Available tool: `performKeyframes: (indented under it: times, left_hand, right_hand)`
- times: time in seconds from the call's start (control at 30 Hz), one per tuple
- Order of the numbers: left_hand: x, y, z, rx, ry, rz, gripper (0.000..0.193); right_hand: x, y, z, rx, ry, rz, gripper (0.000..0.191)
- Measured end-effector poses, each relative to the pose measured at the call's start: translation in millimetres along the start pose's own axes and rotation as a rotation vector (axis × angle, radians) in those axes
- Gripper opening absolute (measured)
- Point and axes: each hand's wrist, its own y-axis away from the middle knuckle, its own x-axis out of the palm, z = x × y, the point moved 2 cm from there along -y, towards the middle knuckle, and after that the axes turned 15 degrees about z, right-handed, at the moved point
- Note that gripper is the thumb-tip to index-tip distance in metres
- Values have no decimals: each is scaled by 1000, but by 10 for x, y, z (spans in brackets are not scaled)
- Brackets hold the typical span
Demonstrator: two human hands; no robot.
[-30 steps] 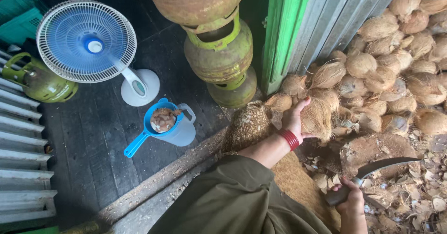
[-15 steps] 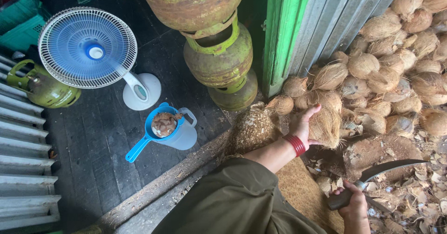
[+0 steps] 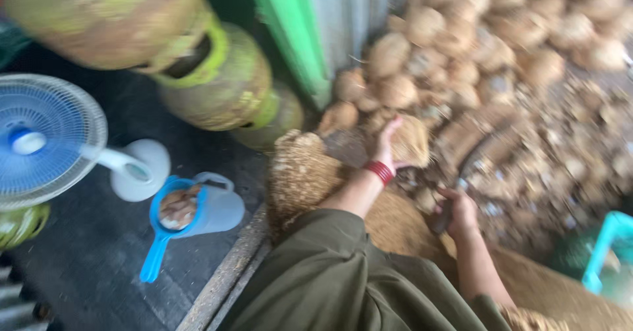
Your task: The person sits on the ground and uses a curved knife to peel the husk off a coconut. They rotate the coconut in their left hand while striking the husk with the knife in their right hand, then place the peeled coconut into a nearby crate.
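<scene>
the picture is blurred all over. the biggest mass is the heap of husked coconuts (image 3: 514,60), filling the upper right of the frame, too many and too smeared to count. next in size are the gas cylinders (image 3: 217,80), worn green and rusty, at the upper left and upper middle: three can be made out, one partly behind the others; no label can be read on them. a green post (image 3: 290,34) with grey corrugated sheet beside it runs down the upper middle. at the left edge lies a white and blue fan (image 3: 46,140) on the dark floor. just right of its foot stands a pale jug (image 3: 221,206) with a blue strainer (image 3: 168,219) resting on top; something brownish sits in the strainer. at the lower right edge shows part of a turquoise basket (image 3: 606,245).

the left hand (image 3: 386,143), a red band at its wrist, is wrapped around one coconut (image 3: 412,140) at the middle of the frame, at the foot of the heap. the right hand (image 3: 461,209), lower and to the right, is closed on the dark handle of a knife (image 3: 440,220); its blade is lost in the blur.
</scene>
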Motion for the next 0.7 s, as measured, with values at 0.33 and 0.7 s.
performKeyframes:
  times: [0.33, 0.7]
  left_hand:
    - [325, -45, 536, -78, -39, -122, 74]
    - [314, 39, 381, 50, 137, -97, 65]
  right_hand:
    - [35, 174, 50, 97, 42, 3, 17]
    - [50, -35, -39, 281, -1, 76, 19]
